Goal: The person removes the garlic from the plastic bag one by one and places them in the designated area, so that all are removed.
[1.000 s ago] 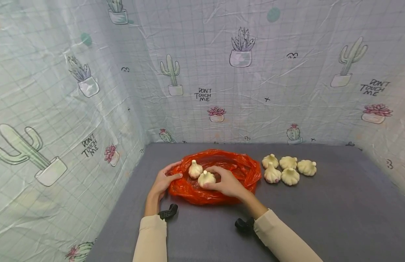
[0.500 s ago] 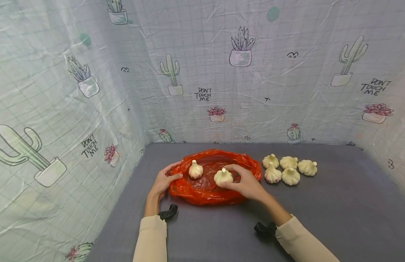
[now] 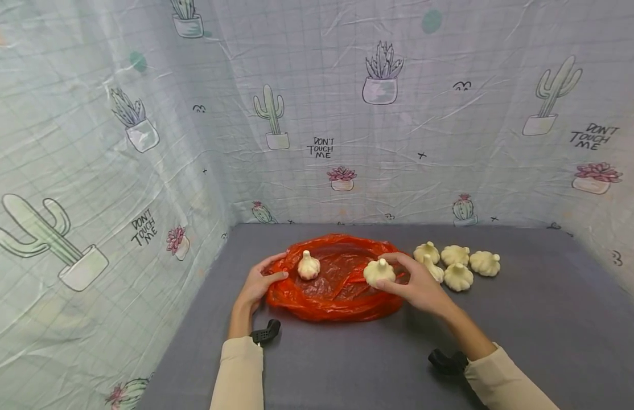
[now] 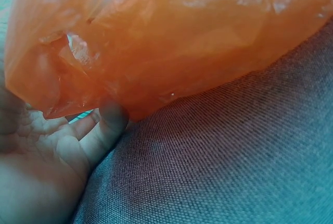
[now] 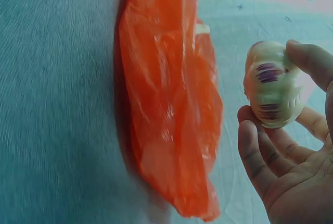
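Note:
A red plastic bag [image 3: 317, 312] lies spread open on the grey table. Its left rim is held by my left hand [image 3: 256, 285], the thumb on the near side and the fingers behind; in the left wrist view that hand [image 4: 57, 156] is partly covered by the bag [image 4: 208, 36]. One garlic bulb [image 3: 309, 266] stands inside at the left. Above the bag's right part, my right hand [image 3: 422, 285] pinches a second garlic bulb [image 3: 378, 273] between thumb and fingers. The right wrist view shows this bulb [image 5: 273, 86] raised off the bag, with purple streaks.
Several garlic bulbs [image 3: 457, 277] sit grouped on the table right of the bag, one partly hidden behind my right hand. A patterned cloth [image 3: 342, 114] hangs as a wall behind the table and at both sides.
My right hand has moved right with its garlic bulb, from beside the other bulb to over the bag's right part. The left hand stays at the bag's left rim.

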The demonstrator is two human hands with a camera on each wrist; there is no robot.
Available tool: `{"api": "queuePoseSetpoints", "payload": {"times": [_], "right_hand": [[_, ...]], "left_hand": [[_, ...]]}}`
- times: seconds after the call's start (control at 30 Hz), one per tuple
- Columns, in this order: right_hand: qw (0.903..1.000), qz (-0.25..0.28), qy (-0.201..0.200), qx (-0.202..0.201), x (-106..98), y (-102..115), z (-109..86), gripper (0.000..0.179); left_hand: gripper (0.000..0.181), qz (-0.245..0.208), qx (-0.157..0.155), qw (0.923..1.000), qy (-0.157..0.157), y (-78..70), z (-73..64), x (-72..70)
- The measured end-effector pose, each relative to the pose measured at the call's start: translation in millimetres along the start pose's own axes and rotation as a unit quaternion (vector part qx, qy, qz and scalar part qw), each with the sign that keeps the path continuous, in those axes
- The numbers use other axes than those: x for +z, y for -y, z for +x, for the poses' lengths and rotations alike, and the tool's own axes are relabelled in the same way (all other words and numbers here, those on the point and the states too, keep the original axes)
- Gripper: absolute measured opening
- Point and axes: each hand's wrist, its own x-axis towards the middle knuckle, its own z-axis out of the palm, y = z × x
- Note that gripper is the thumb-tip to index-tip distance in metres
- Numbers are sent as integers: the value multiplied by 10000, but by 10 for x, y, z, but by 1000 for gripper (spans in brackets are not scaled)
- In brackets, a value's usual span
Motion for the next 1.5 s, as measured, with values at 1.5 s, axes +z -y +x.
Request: {"api": "queuePoseSetpoints", "payload": {"times": [1.5], "right_hand": [[9914, -787, -779, 690, -1173, -308, -337, 60]], "left_hand": [[58, -9, 68, 10000, 22, 16, 4, 5]]}}
